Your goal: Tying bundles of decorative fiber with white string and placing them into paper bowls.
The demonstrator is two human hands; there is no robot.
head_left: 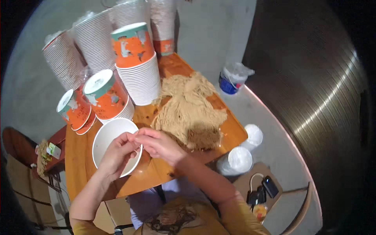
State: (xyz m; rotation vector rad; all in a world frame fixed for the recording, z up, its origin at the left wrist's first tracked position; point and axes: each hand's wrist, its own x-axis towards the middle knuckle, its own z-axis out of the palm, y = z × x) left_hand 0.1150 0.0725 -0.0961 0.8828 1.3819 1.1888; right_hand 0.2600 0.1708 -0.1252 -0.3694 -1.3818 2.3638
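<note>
My left hand (116, 153) and my right hand (161, 147) meet above the right side of a white paper bowl (102, 137) near the table's front edge. Both have their fingertips pinched together, thumbs against fingers. Whatever sits between them is too small or too hidden to name. The bowl stands upright, its inside white. Right of it, beyond my right hand, lies a heap of tan, stringy strands (186, 109), with a darker brown patch at its near end.
Upside-down stacks of orange and teal paper bowls (138, 78) stand behind, beside plastic-wrapped stacks (94, 39). Off the wooden table's (80, 168) right edge are white tubs (239, 158) and a blue bucket (230, 82). A stool (270, 172) holds a black device and cable.
</note>
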